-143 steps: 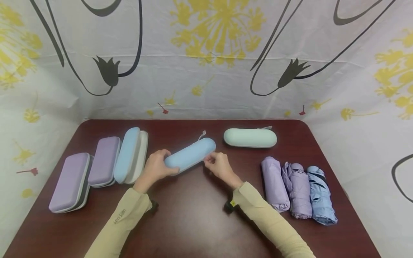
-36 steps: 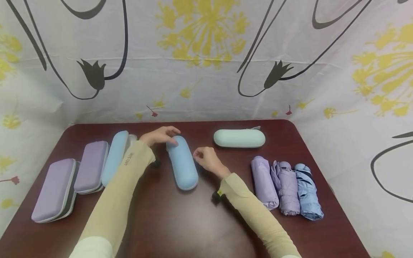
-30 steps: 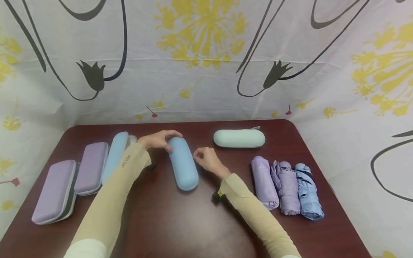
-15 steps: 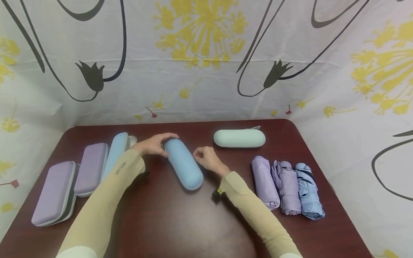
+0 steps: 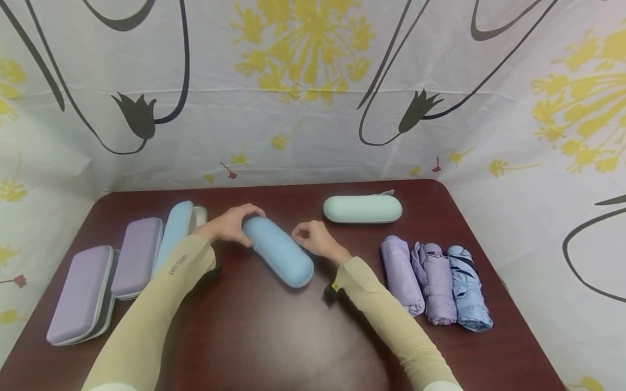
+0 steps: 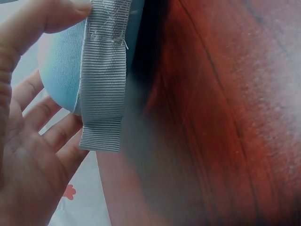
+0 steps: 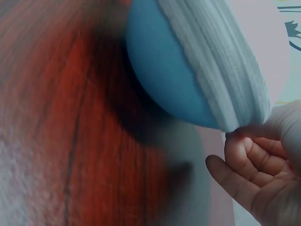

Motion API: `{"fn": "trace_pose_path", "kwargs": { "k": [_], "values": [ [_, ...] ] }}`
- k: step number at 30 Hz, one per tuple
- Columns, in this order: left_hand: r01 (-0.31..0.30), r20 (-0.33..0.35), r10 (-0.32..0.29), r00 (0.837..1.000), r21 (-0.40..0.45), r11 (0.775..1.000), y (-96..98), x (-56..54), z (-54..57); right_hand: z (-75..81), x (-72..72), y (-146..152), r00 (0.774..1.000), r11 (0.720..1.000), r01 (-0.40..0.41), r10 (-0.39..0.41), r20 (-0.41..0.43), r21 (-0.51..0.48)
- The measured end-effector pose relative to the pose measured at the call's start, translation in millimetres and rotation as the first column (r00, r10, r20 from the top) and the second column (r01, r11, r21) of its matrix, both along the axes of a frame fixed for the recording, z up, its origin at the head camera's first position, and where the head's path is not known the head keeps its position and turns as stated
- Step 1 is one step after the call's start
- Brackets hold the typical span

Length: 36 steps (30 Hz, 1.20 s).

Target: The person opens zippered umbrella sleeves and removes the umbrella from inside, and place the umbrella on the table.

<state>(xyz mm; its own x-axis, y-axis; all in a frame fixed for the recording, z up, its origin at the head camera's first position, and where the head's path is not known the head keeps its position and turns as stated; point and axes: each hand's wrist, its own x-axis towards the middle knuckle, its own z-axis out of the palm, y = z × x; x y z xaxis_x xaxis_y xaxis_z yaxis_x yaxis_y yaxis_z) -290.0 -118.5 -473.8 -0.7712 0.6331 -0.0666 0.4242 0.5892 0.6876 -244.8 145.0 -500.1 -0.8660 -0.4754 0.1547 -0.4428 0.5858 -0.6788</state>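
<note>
Gripping one end of the blue case (image 5: 279, 252), the left hand (image 5: 231, 224) bends its thumb and fingers around it, the thumb on the near side and the fingers along the far one. A grey ribbed strap (image 6: 103, 75) hangs from that held end. At the case's right side, the right hand (image 5: 313, 237) has its fingers curled in, thumb and forefinger close together by the pale band (image 7: 211, 61) on the rim; whether they pinch anything there, I cannot tell. The blue case itself sits slantwise between both hands, above the middle of the brown table (image 5: 264, 342); whether it rests on the wood is unclear.

Left of the blue case, a second blue case (image 5: 178, 222) is partly hidden by the left sleeve (image 5: 156, 304). Farther left are a purple case (image 5: 137, 258) and another purple case (image 5: 82, 288). Beyond the blue case to the right lies a mint case (image 5: 363, 209). Well to its right, a smooth purple umbrella (image 5: 402, 274), a wrinkled purple umbrella (image 5: 439, 285) and a blue umbrella (image 5: 469, 290) lie side by side. Behind everything hangs a flowered cloth (image 5: 313, 155).
</note>
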Motion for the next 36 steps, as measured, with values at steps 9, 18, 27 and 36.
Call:
{"fn": "trace_pose_path", "kwargs": {
  "k": [9, 18, 27, 36],
  "values": [
    [-0.023, -0.036, 0.024, 0.999, 0.011, 1.0, -0.5, 5.4, -5.7, 1.9, 6.7, 14.3, 0.999, 0.999, -0.044, 0.044, -0.027, -0.006],
    [-0.044, -0.067, 0.046, 0.997, 0.021, 0.999, -1.6, 9.8, -6.4, 7.2, 25.8, 36.9, 0.995, 0.998, -0.068, 0.068, -0.068, 0.002],
    [-0.059, -0.138, 0.067, 0.988, 0.063, 0.996, -0.9, 12.2, -12.6, 7.6, 53.5, 54.4, 0.994, 0.997, 0.067, -0.064, -0.09, 0.035],
    [-0.118, -0.159, 0.127, 0.979, 0.065, 0.991, 1.6, 18.4, -14.4, 6.0, 75.5, 55.7, 0.978, 0.981, 0.194, -0.191, -0.08, 0.026]
  ]
}}
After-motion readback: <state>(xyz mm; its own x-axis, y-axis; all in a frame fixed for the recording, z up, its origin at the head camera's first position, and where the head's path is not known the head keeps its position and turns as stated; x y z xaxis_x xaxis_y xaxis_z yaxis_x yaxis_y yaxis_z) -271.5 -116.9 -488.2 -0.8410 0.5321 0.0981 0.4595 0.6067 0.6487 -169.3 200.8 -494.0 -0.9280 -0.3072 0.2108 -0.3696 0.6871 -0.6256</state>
